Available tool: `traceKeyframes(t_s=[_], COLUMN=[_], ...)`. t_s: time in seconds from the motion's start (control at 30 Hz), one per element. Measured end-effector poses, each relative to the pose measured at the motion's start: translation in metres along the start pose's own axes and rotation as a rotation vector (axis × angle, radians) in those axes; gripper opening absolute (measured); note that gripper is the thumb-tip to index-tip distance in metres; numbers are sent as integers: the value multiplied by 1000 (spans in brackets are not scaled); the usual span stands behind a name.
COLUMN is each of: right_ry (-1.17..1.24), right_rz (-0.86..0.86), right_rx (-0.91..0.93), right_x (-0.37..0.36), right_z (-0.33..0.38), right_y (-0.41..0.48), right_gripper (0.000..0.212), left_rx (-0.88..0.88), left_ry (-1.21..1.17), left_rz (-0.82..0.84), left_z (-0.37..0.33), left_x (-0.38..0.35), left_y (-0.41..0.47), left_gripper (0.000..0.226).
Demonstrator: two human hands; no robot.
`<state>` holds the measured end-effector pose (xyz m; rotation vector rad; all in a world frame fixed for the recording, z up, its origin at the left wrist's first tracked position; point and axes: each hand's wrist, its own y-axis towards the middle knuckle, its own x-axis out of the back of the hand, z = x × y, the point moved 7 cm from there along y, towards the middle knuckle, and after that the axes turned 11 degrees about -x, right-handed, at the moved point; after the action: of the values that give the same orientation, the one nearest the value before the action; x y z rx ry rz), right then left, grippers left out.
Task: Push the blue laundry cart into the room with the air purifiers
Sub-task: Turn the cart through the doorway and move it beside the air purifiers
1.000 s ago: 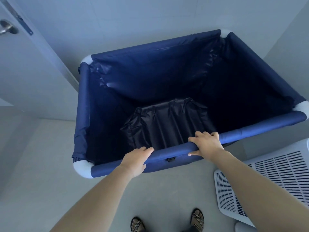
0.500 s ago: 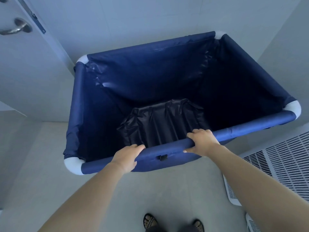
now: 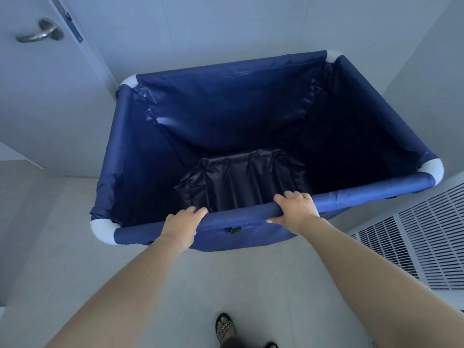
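Observation:
The blue laundry cart (image 3: 140,156) fills the middle of the head view, a fabric bin on a frame with white corner pieces. A dark folded fabric piece (image 3: 241,179) lies at its bottom. My left hand (image 3: 182,223) grips the near top rail left of centre. My right hand (image 3: 296,208) grips the same rail right of centre, thumb under it. A white air purifier (image 3: 426,237) with a slotted grille stands on the floor just right of the cart.
A white door (image 3: 37,96) with a metal lever handle (image 3: 42,33) stands open on the left, close to the cart's far left corner. White walls close in ahead and on the right. My sandalled feet (image 3: 226,327) stand on pale floor tiles behind the cart.
The cart has rolled forward, away from me, and sits further up the view. The door handle and the purifier have slid lower in the frame. Both hands keep their grip on the rail.

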<state>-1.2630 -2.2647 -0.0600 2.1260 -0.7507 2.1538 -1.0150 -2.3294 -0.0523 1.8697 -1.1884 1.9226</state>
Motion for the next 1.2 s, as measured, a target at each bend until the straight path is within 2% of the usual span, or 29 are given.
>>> traceKeyframes(t_s=[0.13, 0.33, 0.5, 0.73, 0.83, 1.0, 1.1, 1.2], right_ry=[19, 235, 324, 379, 411, 496, 488, 513], right_rz=[-22, 2, 26, -57, -46, -34, -53, -81], right_rx=[-14, 117, -1, -235, -272, -326, -333, -364], right_x=[2, 9, 13, 28, 35, 56, 69, 84], right_z=[21, 130, 200, 241, 257, 279, 292, 304], right_y=[-13, -34, -41, -38, -26, -11, -1, 12], right_gripper=[58, 60, 57, 49, 48, 46, 46, 45], left_rx=[-77, -283, -468, -613, -669, -666, -761, -811], left_ry=[-57, -96, 87, 132, 168, 195, 332, 372], left_rz=[-15, -5, -13, -30, -30, -4, 22, 18], left_z=[12, 41, 90, 150, 166, 200, 212, 224], left_x=[-1, 10, 22, 52, 65, 98, 119, 138], left_y=[-10, -25, -42, -31, -19, -7, 5, 24], left_gripper=[49, 50, 46, 42, 41, 41, 41, 40])
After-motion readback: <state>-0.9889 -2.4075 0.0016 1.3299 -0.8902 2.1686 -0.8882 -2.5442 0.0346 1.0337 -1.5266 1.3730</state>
